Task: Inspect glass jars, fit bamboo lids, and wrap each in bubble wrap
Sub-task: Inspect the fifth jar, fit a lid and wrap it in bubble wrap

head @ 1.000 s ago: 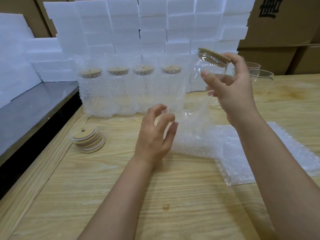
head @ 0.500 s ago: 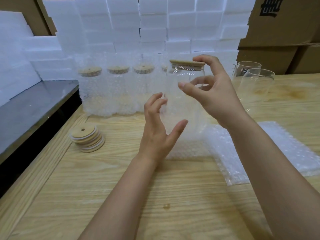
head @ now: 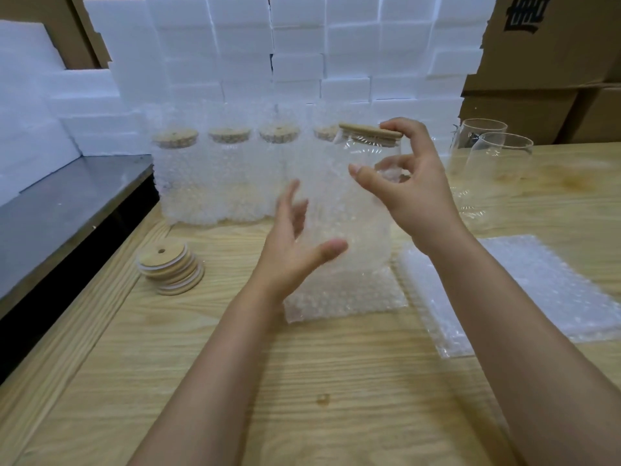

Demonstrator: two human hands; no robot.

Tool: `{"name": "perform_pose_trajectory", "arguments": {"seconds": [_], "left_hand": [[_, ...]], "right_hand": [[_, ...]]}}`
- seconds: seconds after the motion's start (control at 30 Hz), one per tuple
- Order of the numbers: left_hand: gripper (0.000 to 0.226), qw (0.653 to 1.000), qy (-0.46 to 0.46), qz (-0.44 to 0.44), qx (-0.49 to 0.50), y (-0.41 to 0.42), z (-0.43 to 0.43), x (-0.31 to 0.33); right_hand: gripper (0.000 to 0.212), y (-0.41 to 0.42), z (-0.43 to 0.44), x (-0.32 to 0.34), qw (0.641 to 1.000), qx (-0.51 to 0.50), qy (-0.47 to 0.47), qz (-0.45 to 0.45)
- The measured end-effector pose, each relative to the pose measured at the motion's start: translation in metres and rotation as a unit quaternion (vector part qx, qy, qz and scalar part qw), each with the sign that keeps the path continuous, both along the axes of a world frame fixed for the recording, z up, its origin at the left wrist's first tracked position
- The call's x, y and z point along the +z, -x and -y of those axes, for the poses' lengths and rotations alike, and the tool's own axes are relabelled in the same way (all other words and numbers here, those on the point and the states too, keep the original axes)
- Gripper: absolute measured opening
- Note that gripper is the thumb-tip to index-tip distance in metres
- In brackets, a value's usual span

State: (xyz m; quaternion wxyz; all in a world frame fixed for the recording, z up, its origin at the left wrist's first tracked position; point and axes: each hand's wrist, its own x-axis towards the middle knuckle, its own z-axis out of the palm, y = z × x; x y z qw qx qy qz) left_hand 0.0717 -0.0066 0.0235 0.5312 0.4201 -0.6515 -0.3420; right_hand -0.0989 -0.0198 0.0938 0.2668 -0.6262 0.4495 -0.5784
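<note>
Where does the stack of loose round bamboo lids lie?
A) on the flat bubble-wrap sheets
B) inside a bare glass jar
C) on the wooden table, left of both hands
C: the stack of round bamboo lids rests on the wooden table, left of the left hand.

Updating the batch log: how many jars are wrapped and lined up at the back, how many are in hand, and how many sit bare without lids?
Back-row wrapped jars: 4
Half-wrapped lidded jar, gripped by the right hand: 1
Unlidded bare jars: 2
Total: 7
</note>
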Motion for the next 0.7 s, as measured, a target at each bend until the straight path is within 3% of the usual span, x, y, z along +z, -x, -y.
{"name": "perform_pose_trajectory", "arguments": {"seconds": [0.1,0.2,0.27,0.43,0.53,0.7], "left_hand": [[0.101,0.996,-0.068,0.04,-0.042,0.001,0.001,-0.012],[0.067,0.996,-0.077,-0.011,-0.051,0.004,0.003,-0.016],[0.056,0.995,-0.075,-0.046,-0.047,0.004,0.004,-0.013],[0.062,0.99,-0.07,-0.118,-0.017,0.006,0.003,-0.003],[0.087,0.985,-0.074,-0.157,-0.01,0.006,0.003,0.004],[0.078,0.988,-0.067,-0.132,-0.04,-0.001,0.005,0.007]], "right_hand": [[0.052,0.002,0.002,0.0,1.0,0.0,-0.003,0.02],[0.052,-0.001,0.002,-0.002,1.0,0.013,-0.011,-0.007],[0.051,-0.003,0.001,-0.004,0.999,0.02,-0.012,-0.036],[0.048,-0.01,0.0,-0.011,0.997,0.053,-0.024,-0.059],[0.049,-0.015,-0.001,-0.012,0.995,0.064,-0.031,-0.07],[0.047,-0.013,-0.003,-0.009,0.995,0.054,-0.02,-0.079]]}}
